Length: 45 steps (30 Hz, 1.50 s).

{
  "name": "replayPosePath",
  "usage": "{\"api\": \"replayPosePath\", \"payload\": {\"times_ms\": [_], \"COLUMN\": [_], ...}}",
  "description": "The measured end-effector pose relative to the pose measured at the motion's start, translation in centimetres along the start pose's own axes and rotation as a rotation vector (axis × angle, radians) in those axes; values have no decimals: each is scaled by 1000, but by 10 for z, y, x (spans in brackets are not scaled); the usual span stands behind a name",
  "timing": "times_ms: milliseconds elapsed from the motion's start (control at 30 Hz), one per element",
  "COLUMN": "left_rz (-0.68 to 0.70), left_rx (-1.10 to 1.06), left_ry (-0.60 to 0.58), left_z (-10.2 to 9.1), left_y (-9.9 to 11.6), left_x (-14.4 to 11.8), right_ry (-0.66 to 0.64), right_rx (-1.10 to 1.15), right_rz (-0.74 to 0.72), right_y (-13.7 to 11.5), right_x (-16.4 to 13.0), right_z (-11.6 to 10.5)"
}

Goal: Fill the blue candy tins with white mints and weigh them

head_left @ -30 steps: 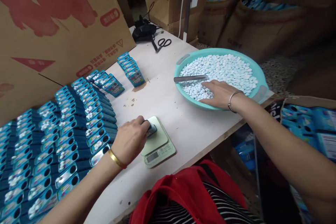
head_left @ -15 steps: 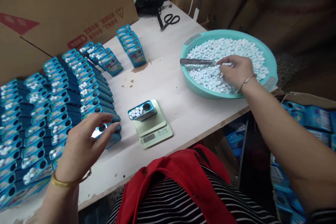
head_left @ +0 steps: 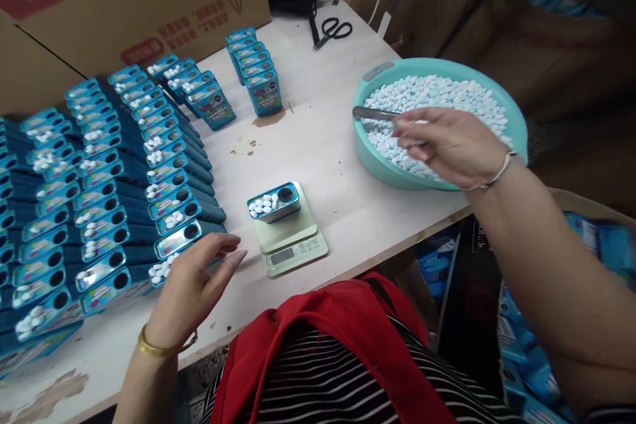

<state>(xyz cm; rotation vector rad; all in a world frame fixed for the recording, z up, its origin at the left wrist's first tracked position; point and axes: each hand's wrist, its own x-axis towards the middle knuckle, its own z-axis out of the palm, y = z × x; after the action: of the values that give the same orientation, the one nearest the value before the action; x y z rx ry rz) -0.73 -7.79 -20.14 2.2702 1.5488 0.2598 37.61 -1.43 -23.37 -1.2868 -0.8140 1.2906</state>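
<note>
My right hand [head_left: 452, 146], fingers drawn together, is over a turquoise basin [head_left: 385, 169] of small white candies [head_left: 437, 86]. Bits of white show between the fingers, seemingly a few candies. A flat metal handle [head_left: 375, 114] lies across the basin's left rim, its inner end by my fingertips; I cannot tell whether they touch it. My left hand [head_left: 199, 278], empty with thumb and fingers apart, hovers between the rows of blue tins [head_left: 171, 179] and a pale green scale [head_left: 298, 248]. On the scale stands an open blue tin [head_left: 273, 202] with white candies at its top.
Blue tins fill the table's left side, and a short row of tins [head_left: 263, 89] stands farther back. Scissors [head_left: 332, 33] lie near the far edge. A large cardboard box [head_left: 124, 0] rises behind the tins. More blue packs [head_left: 534, 358] fill a box below the table at right.
My right hand has risen off the candies towards me. My left hand has shifted right and slightly down, away from the tin rows. The camera view has turned a little.
</note>
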Motion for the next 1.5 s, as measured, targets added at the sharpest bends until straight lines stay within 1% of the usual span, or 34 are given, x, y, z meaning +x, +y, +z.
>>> {"api": "replayPosePath", "payload": {"times_ms": [33, 67, 100, 133, 200, 267, 333, 400, 533, 600, 700, 767, 833, 900, 933, 1000, 1067, 1167, 1267, 1333, 1400, 1500], "left_rz": [7, 16, 23, 30, 37, 33, 22, 11, 14, 14, 9, 12, 17, 16, 14, 8, -3, -18, -24, -26, -26, -27], "left_rx": [-3, -8, -12, -17, -24, -34, -51, -68, -98, -107, -111, -114, -118, -122, -126, -135, -144, -148, -144, -141, -136, -126], "left_ry": [0, -1, -2, -3, 1, 13, 21, 22, 30, 32, 28, 32, 40, 44, 45, 41, 33, 19, 10, 12, 23, 64], "left_z": [1, 1, 2, 3, 4, 6, 8, 10, 14, 16, 18, 19, 20, 20, 21, 21, 22, 24, 25, 24, 24, 23], "left_y": [0, 0, 0, 0, 0, -1, -3, -5, -8, -9, -10, -10, -10, -11, -11, -11, -11, -11, -10, -9, -6, -1], "left_x": [1, 1, 1, 1, 0, -3, -7, -10, -14, -14, -13, -12, -12, -13, -14, -16, -18, -20, -19, -18, -17, -13], "right_ry": [-96, -189, -289, -364, -478, -551, -615, -672, -736, -750, -752, -739, -695, -619, -576, -507, -461, -367, -234, -159, -110, -93], "right_rx": [-81, -158, -246, -347, -558, -765, -941, -1074, -1293, -1360, -1379, -1350, -1250, -1054, -919, -608, -312, -20, 110, 162, 219, 282], "right_rz": [12, -6, -39, -99, -240, -358, -423, -449, -418, -409, -424, -437, -471, -467, -428, -273, -68, 198, 384, 463, 503, 525], "right_y": [-4, -7, -10, -12, -14, -14, -13, -13, -15, -17, -18, -19, -20, -20, -20, -17, -8, 17, 48, 67, 81, 96], "right_x": [-7, -13, -17, -20, -23, -21, -19, -18, -19, -21, -23, -24, -23, -22, -21, -19, -18, -19, -28, -37, -45, -55], "right_z": [18, 37, 55, 72, 100, 119, 132, 139, 149, 153, 156, 156, 154, 147, 142, 128, 110, 80, 57, 48, 43, 41]}}
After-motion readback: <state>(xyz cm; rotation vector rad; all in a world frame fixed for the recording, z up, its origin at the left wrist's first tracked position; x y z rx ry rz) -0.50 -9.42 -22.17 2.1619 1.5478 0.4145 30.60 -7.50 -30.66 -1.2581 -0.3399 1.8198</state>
